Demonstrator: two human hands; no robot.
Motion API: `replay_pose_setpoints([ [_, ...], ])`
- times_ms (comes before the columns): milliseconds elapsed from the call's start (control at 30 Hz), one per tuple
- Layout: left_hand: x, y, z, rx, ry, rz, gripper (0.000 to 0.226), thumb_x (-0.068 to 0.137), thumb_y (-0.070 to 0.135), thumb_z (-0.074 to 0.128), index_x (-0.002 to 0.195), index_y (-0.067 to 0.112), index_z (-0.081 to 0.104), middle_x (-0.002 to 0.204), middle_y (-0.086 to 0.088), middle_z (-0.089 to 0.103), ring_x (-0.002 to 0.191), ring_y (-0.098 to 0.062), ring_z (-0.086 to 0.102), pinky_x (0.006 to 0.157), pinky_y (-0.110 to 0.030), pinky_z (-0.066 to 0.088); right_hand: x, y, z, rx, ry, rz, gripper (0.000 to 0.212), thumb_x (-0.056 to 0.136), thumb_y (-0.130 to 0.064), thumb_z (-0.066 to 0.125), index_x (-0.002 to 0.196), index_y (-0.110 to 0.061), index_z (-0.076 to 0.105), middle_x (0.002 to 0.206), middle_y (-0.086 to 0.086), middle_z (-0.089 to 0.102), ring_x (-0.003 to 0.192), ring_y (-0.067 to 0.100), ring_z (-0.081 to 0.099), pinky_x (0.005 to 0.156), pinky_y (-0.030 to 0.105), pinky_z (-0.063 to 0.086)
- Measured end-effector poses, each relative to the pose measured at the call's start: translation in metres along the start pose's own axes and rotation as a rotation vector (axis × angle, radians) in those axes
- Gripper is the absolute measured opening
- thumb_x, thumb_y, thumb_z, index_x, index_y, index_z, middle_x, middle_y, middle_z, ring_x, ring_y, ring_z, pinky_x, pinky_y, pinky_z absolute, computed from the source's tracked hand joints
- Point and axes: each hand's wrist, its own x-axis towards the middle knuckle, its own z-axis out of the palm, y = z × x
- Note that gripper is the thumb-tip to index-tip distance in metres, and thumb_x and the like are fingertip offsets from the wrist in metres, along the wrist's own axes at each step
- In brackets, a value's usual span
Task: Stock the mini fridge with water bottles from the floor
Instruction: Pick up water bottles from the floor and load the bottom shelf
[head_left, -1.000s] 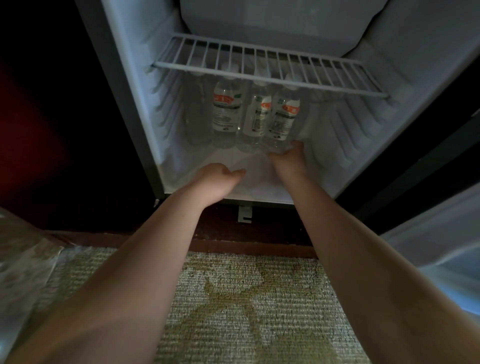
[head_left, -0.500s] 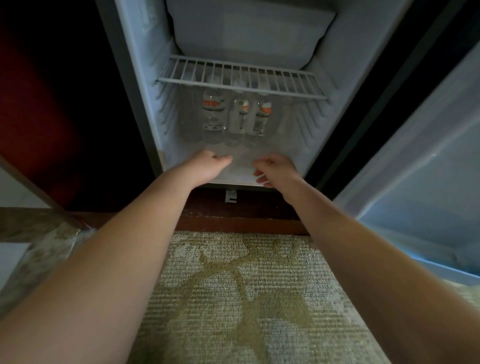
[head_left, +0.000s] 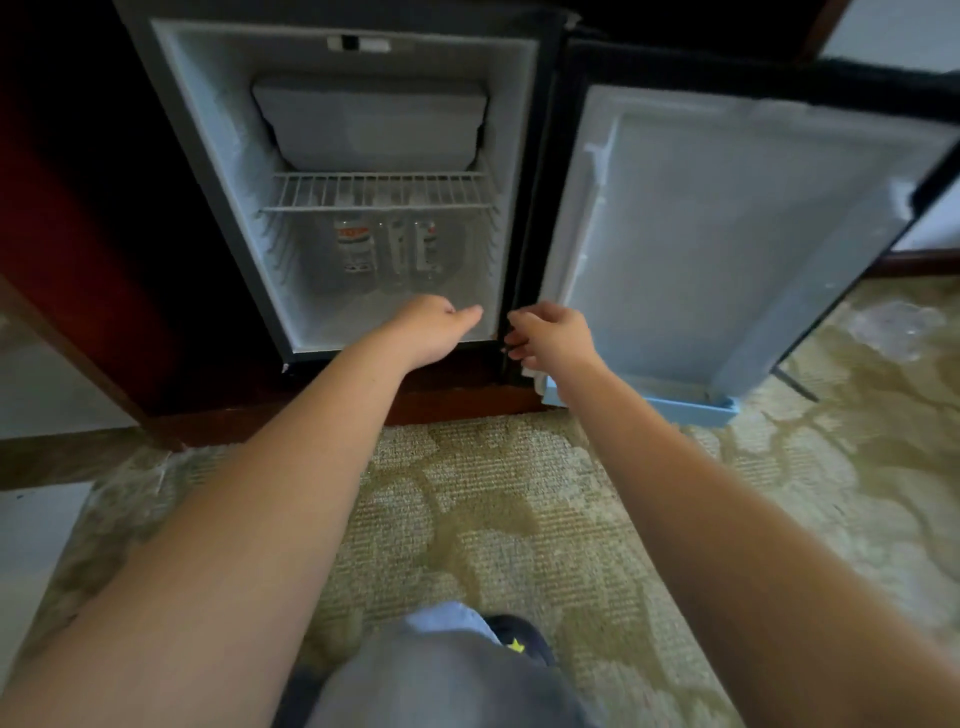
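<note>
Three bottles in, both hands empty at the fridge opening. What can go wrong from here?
1. The bottles stand bunched at the back under the wire shelf. Sliding another in beside them could topple them.
2. The right hand sits by the hinge side of the open door. If the door swings, it could pinch the hand.

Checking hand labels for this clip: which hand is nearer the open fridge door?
Right. The right hand sits low at the hinge edge of the door; the left hand is further left, before the open compartment of the fridge.
</note>
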Motion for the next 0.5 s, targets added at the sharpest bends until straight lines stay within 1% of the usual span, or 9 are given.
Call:
replay_pose_setpoints([
  [67,-0.021,0.029,0.007,0.033,-0.010,0.051,0.039,0.097,0.048,0.038,0.097,0.013,0.056,0.098,-0.007,0.053,0.088,-0.021,0.051,0.071,-0.032,0.036,-0.021,0.004,-0.026,0.047,0.037,0.017,0.009,0.092,-0.021,0.057,0.092,-0.013,0.062,0.072,0.002,0.064,0.058,0.015,0.058,0.059,0.025,0.047],
  [100,-0.032,0.042,0.012,0.048,-0.019,0.070,0.039,0.097,0.047,0.038,0.100,0.013,0.057,0.101,-0.007,0.054,0.090,-0.021,0.051,0.072,-0.031,0.036,-0.032,0.007,-0.040,0.071,0.061,0.024,0.009,0.092,-0.021,0.058,0.087,-0.014,0.062,0.073,0.003,0.064,0.059,0.016,0.059,0.060,0.025,0.048],
  [167,-0.053,0.067,0.026,0.079,-0.030,0.117,0.034,0.098,0.046,0.038,0.102,0.017,0.055,0.102,-0.006,0.052,0.088,-0.020,0.051,0.070,-0.031,0.035,-0.051,0.015,-0.066,0.099,0.110,0.036,0.009,0.092,-0.023,0.058,0.085,-0.017,0.060,0.074,0.002,0.066,0.061,0.016,0.060,0.064,0.028,0.049],
  [200,-0.064,0.078,0.035,0.091,-0.035,0.140,0.031,0.098,0.045,0.038,0.099,0.018,0.053,0.100,-0.007,0.050,0.085,-0.020,0.049,0.067,-0.030,0.034,-0.061,0.021,-0.078,0.110,0.136,0.041,0.009,0.091,-0.023,0.058,0.084,-0.018,0.060,0.074,0.002,0.066,0.061,0.016,0.060,0.064,0.029,0.049],
  [233,-0.074,0.087,0.045,0.102,-0.044,0.151,0.031,0.098,0.044,0.039,0.098,0.016,0.054,0.100,-0.008,0.051,0.085,-0.021,0.048,0.066,-0.030,0.034,-0.071,0.028,-0.089,0.122,0.162,0.046,0.010,0.091,-0.023,0.058,0.082,-0.018,0.059,0.073,0.002,0.066,0.061,0.016,0.060,0.063,0.028,0.048],
  [300,-0.091,0.102,0.072,0.130,-0.079,0.165,0.040,0.098,0.043,0.040,0.102,0.010,0.061,0.106,-0.015,0.059,0.094,-0.026,0.053,0.073,-0.031,0.036,-0.093,0.044,-0.112,0.146,0.212,0.064,0.011,0.090,-0.021,0.058,0.080,-0.017,0.058,0.072,0.003,0.065,0.057,0.016,0.058,0.055,0.024,0.044],
  [367,-0.108,0.113,0.102,0.140,-0.112,0.191,0.043,0.098,0.041,0.040,0.103,0.005,0.064,0.113,-0.018,0.062,0.103,-0.029,0.056,0.079,-0.031,0.040,-0.117,0.065,-0.134,0.149,0.261,0.083,0.010,0.090,-0.019,0.058,0.082,-0.015,0.059,0.071,0.003,0.064,0.054,0.015,0.057,0.050,0.021,0.041],
  [467,-0.131,0.124,0.153,0.121,-0.196,0.205,0.037,0.097,0.041,0.042,0.092,0.011,0.062,0.103,-0.015,0.064,0.093,-0.026,0.059,0.077,-0.030,0.041,-0.154,0.104,-0.170,0.170,0.349,0.145,0.013,0.089,-0.019,0.058,0.076,-0.019,0.058,0.069,0.002,0.063,0.054,0.014,0.056,0.051,0.022,0.040],
  [500,-0.140,0.127,0.170,0.118,-0.227,0.205,0.038,0.097,0.042,0.042,0.092,0.010,0.063,0.102,-0.014,0.064,0.095,-0.028,0.060,0.078,-0.030,0.042,-0.167,0.118,-0.181,0.180,0.375,0.171,0.014,0.089,-0.018,0.058,0.075,-0.019,0.058,0.069,0.003,0.063,0.054,0.015,0.056,0.051,0.022,0.040],
])
